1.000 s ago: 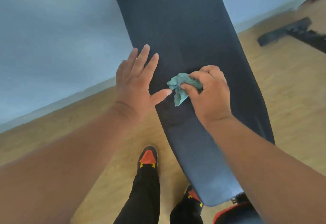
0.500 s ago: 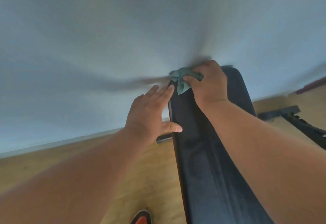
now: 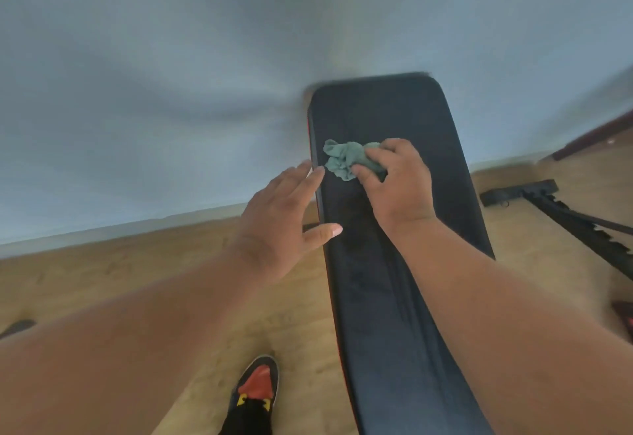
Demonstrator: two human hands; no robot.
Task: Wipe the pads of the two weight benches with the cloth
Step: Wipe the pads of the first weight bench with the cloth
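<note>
A long black bench pad (image 3: 394, 280) runs from the bottom of the view up toward a pale blue wall. My right hand (image 3: 399, 181) presses a crumpled teal cloth (image 3: 346, 159) onto the pad's upper part, a little below its far end. My left hand (image 3: 281, 225) is open with fingers spread, resting against the pad's left edge, its thumb lying on the pad surface. Only one bench pad is in view.
The floor is light wood (image 3: 137, 280). A black metal frame with a notched rail (image 3: 561, 208) lies on the floor to the right. My shoe, black with red and yellow (image 3: 257, 386), stands left of the bench. A dark object (image 3: 17, 326) sits at the left edge.
My right hand has drawn the cloth back from the pad's far end toward me. My left hand stays at the left edge. The view has tilted down.
</note>
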